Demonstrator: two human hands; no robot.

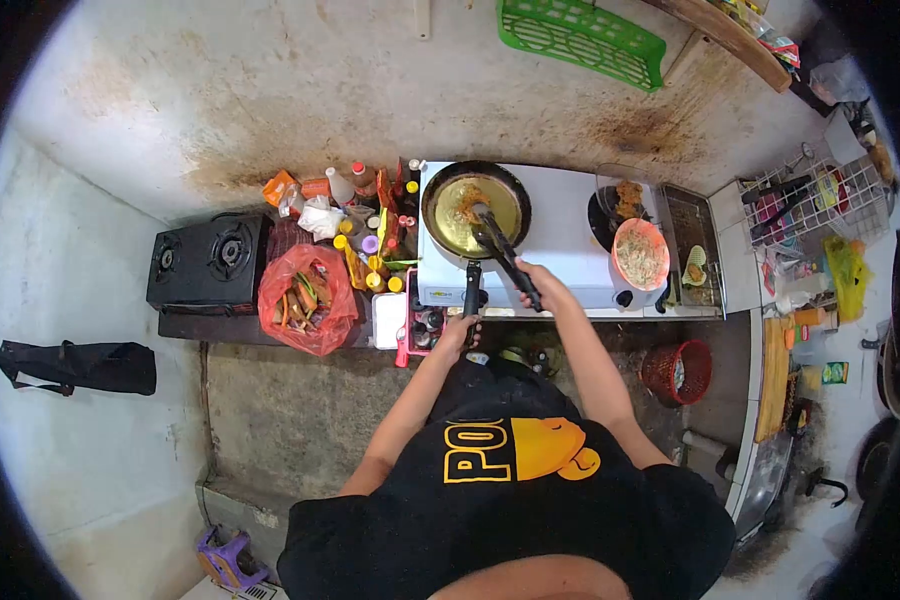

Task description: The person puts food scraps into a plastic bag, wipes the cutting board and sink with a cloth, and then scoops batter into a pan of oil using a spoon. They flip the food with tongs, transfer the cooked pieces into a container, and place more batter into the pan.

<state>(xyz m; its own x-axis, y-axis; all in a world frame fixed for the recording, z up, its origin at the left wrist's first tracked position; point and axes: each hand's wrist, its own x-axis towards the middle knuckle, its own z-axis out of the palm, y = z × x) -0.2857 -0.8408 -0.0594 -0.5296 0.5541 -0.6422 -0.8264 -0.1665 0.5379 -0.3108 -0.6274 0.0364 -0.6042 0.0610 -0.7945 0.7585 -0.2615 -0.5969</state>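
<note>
A dark frying pan (458, 241) with yellowish oil sits on the left part of the white stove (568, 215). Its black handle (472, 285) points toward the body, and my left hand (460, 332) is closed around it. My right hand (548, 286) grips black tongs (507, 262), whose tips reach into the pan at a browned piece of food (470, 200). To the right, a pink bowl (622, 272) holds a pale, shredded-looking mixture. Behind that bowl, browned food (629, 197) lies over the other burner.
Bottles and packets (365, 225) crowd the stove's left side. Farther left are a red plastic bag (315, 330) of vegetables and a black two-burner stove (210, 260). A red basket (677, 372) stands below right; a wire rack (815, 200) is at the right wall.
</note>
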